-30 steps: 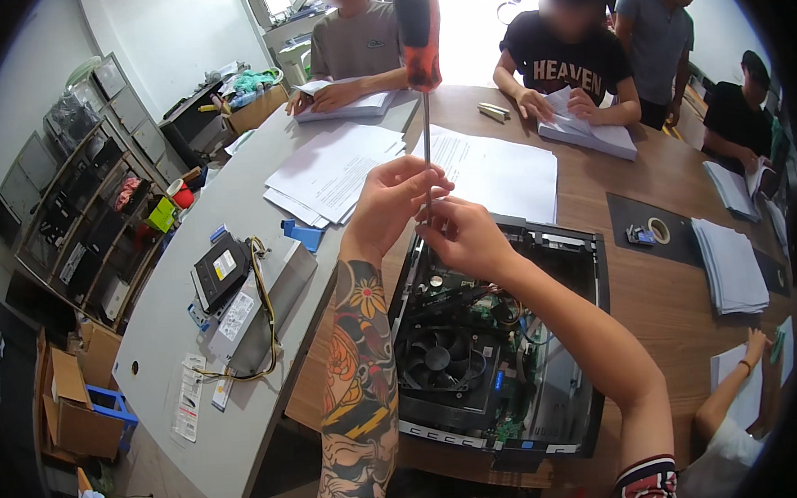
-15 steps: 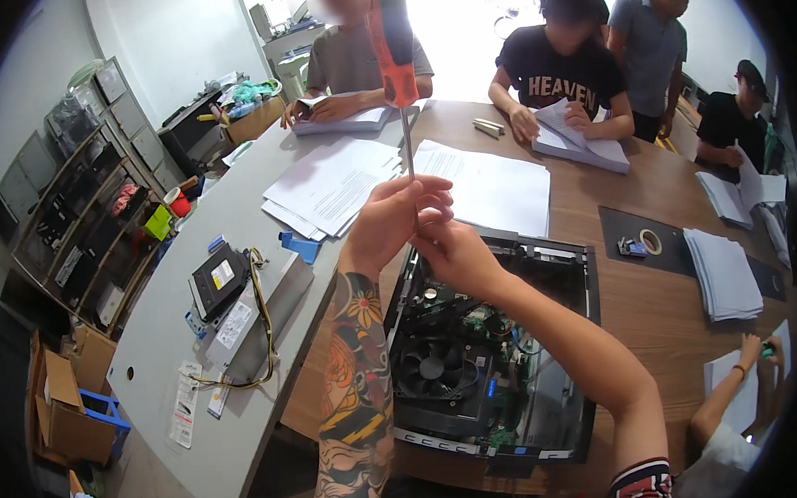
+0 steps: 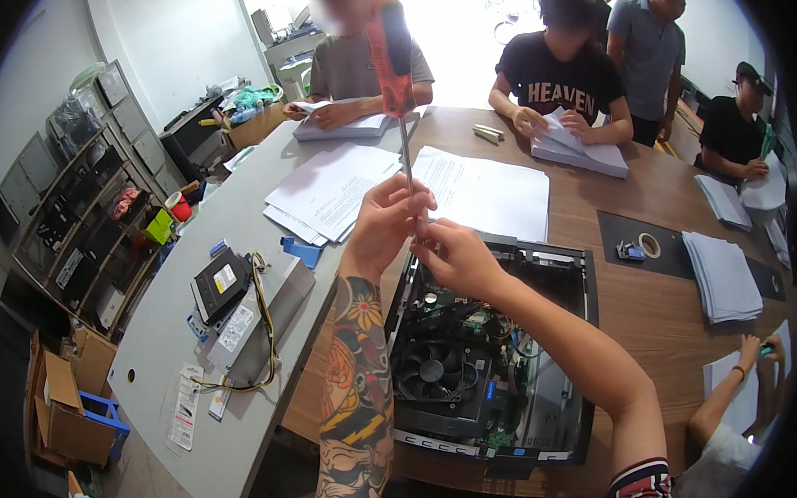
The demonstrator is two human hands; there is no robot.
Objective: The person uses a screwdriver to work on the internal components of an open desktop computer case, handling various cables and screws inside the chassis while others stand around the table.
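A screwdriver (image 3: 393, 64) with an orange-and-black handle stands upright in front of me, handle up. My left hand (image 3: 383, 214) is closed, its fingertips on the metal shaft. Just below, my right hand (image 3: 444, 256) pinches the shaft near its lower end, which my fingers hide. Beneath and behind my hands lies an open computer case (image 3: 542, 399) with a black fan (image 3: 430, 371), circuit board and cables. On the grey table section at left lie a metal power supply (image 3: 279, 300), a black optical drive (image 3: 220, 281) and a blue plastic piece (image 3: 301, 252).
Loose printed sheets (image 3: 332, 185) and paper stacks (image 3: 724, 277) cover parts of both tables. Across and to the right, co-workers (image 3: 561, 87) handle paper. A tape roll (image 3: 649, 246) lies on a dark mat. Cardboard boxes (image 3: 68, 401) and a rack (image 3: 82, 220) stand at left.
The screwdriver handle has shifted left, and the shaft is more upright. My left fingers have curled in on it. The whole scene sits a little lower in the picture.
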